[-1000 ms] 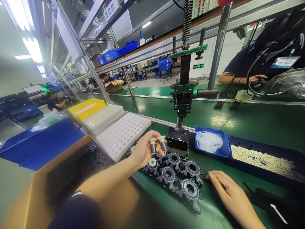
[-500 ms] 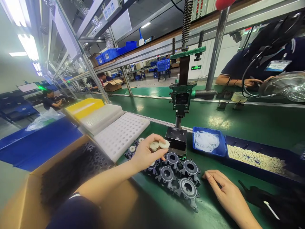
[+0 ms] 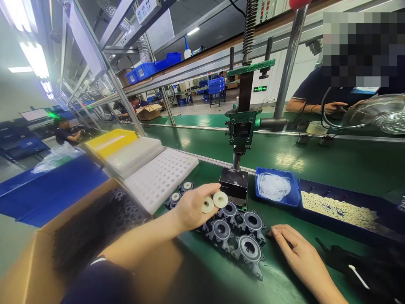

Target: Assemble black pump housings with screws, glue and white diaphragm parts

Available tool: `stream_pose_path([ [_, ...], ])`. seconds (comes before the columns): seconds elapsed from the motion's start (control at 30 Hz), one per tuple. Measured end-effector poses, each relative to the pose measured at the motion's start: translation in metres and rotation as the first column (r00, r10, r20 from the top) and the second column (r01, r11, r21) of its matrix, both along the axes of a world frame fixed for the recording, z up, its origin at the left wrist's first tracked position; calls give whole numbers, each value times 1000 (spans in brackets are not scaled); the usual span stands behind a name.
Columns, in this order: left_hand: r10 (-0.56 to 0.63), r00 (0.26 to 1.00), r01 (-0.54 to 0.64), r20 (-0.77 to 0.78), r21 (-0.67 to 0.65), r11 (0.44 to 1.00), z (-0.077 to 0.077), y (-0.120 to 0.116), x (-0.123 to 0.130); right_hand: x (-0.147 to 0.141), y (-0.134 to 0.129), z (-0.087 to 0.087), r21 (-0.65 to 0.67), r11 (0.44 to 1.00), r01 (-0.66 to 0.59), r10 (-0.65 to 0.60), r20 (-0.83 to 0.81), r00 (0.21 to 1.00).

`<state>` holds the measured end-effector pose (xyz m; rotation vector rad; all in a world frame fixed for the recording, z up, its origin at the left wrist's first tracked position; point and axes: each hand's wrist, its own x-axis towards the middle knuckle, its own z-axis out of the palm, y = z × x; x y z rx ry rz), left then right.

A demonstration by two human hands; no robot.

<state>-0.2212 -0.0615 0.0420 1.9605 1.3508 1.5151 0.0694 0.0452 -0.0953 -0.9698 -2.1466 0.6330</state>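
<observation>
My left hand (image 3: 193, 206) is raised over the dark parts, its fingers closed around two cream flanged bushings (image 3: 220, 199), round with a hole in the middle. Below and around it, black metal housings (image 3: 249, 249) with grey rings lie in rows on the green bench. Two housings at the far left end of the rows carry a cream bushing (image 3: 187, 185) in their centres. My right hand (image 3: 299, 253) rests on the bench just right of the housings. Its thumb and fingers are drawn together, and nothing shows between them.
A hand press (image 3: 242, 131) with a black base block stands behind the housings. To its right are a blue tray (image 3: 255, 185) of white plastic strips and a dark bin (image 3: 319, 185) of cream rings. White foam trays (image 3: 164, 179) and a carton (image 3: 41, 253) of dark parts lie left. A co-worker sits opposite.
My left hand has turned the two bushings so their faces and holes now point toward me. The hand has shifted slightly downward, while my right hand has barely moved.
</observation>
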Motion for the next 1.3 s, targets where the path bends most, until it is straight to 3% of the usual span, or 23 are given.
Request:
stream_pose_path([
  [0.17,-31,999,31,-15,-21,999,-9,-2,-6,0,-1,1,1,1000,-3,3,-5,1000],
  [0.37,68,986,-67,-154,12,998,5,2,5,-1,0,-1,-26,999,-24,24,-21,1000],
  [0.47,65,994,-82,-87,-200,976,3,12,6,-2,-2,-2,-43,998,-44,43,-34,999],
  [0.57,31,994,28,103,-530,848,-11,26,6,-2,-3,-2,-55,997,-47,44,-46,998],
  [0.63,9,989,85,148,-617,782,-22,35,8,-2,-4,-2,-62,997,-44,41,-56,998],
  [0.77,-32,996,79,86,-626,776,-33,45,13,-1,-5,-3,-71,995,-67,62,-71,996],
  [0.97,-14,997,-23,-69,-503,864,-26,42,20,-1,-4,-5,-76,994,-78,73,-69,995],
  [1.03,-13,1000,13,4,-548,837,-26,34,24,-1,-4,-4,-71,994,-81,76,-70,995],
  [1.17,24,941,211,336,-642,737,-41,14,33,-1,-4,-3,-67,994,-84,80,-69,994],
  [1.23,29,938,206,344,-626,752,-50,6,37,-2,-4,-2,-64,995,-82,78,-65,995],
  [1.3,-18,968,163,249,-576,801,-52,-1,39,-3,-4,-1,-61,995,-81,77,-62,995],
])
